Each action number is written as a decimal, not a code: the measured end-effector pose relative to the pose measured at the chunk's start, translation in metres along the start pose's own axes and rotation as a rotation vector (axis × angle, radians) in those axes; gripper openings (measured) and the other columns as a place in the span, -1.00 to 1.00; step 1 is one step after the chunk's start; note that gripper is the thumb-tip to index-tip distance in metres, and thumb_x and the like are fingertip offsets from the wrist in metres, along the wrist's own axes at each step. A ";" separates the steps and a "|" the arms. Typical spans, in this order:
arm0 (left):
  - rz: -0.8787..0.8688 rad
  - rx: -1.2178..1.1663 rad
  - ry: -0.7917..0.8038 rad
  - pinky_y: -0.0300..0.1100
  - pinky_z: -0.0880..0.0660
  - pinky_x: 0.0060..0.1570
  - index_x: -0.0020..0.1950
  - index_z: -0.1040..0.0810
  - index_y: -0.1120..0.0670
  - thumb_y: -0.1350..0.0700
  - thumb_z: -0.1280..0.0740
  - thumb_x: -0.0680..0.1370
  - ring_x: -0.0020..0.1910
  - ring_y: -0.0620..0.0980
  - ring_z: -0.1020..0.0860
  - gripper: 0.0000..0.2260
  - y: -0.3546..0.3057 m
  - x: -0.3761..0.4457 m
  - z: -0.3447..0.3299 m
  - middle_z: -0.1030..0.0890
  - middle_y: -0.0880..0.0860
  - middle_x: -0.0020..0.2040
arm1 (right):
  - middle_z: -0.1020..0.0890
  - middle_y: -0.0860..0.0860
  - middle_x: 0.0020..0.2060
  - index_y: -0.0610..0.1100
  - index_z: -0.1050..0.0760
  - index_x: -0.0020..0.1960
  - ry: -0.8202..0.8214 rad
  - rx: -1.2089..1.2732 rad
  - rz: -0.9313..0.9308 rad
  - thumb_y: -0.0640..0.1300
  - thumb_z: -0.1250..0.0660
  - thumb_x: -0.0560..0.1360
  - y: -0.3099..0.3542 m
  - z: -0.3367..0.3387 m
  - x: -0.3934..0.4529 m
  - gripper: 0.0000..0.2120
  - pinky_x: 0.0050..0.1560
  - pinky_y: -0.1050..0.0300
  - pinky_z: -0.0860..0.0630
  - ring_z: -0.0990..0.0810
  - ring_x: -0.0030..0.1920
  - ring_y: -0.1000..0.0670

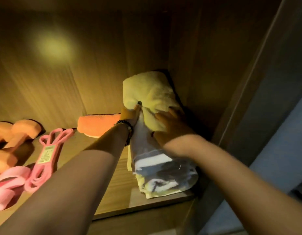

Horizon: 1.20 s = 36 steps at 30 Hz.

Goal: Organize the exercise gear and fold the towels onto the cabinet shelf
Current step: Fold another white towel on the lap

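Note:
A yellow folded towel (pixel 150 92) lies at the right end of the wooden cabinet shelf (pixel 119 189), against the side wall. In front of it and partly under it sits a white towel with a grey stripe (pixel 157 167). My left hand (pixel 131 114) pinches a fold of the yellow towel at its left front. My right hand (pixel 172 126) lies flat with spread fingers on the yellow towel's front edge, pressing it down. An orange rolled towel (pixel 97 124) lies behind my left wrist.
Orange dumbbells (pixel 13 134) rest at the shelf's left. A pink resistance band with a label (pixel 46 155) and a pink folded item (pixel 7 185) lie near the front left. The cabinet's side wall (pixel 206 73) and door frame (pixel 258 99) stand close on the right.

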<state>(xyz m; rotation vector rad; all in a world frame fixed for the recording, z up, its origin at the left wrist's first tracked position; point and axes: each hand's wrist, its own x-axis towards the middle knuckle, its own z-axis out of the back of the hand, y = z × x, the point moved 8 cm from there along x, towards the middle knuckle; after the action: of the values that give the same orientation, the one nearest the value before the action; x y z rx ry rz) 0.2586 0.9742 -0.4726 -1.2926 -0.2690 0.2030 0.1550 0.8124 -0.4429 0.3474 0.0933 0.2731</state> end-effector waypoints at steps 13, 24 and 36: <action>-0.820 0.769 0.083 0.14 -0.09 0.49 0.53 -0.22 0.08 0.03 -0.13 0.60 0.53 0.16 -0.15 -0.51 -0.070 -0.009 -0.028 -0.24 0.14 0.53 | 0.14 0.09 0.56 0.24 0.16 0.53 -0.294 0.022 0.073 0.29 0.07 0.52 -0.011 -0.024 -0.031 -0.39 0.52 -0.07 0.05 0.19 0.55 -0.04; -0.544 0.734 0.211 0.02 0.19 0.48 0.59 0.04 -0.01 -0.09 0.07 0.49 0.57 -0.01 0.12 -0.35 -0.017 0.006 -0.033 0.06 0.02 0.60 | 0.28 0.05 0.54 0.01 0.35 0.55 -0.335 -0.083 0.007 0.28 0.19 0.48 -0.015 -0.030 -0.029 -0.25 0.37 0.19 0.34 0.27 0.53 0.03; -0.215 0.255 0.344 -0.41 -0.23 0.21 0.57 0.06 -0.19 -0.37 -0.16 0.40 0.22 -0.29 -0.38 -0.20 0.016 -0.169 0.039 -0.30 -0.42 0.27 | -0.56 -0.13 -0.13 -0.13 -0.47 -0.20 -0.160 0.105 -0.102 0.06 -0.06 0.60 -0.013 -0.016 -0.067 -0.63 -0.07 0.03 -0.47 -0.57 -0.03 -0.19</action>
<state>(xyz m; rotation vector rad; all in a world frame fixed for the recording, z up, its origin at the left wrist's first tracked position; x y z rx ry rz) 0.0862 0.9641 -0.4925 -1.0159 -0.0822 -0.1642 0.0920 0.7867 -0.4595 0.4664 -0.0325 0.1386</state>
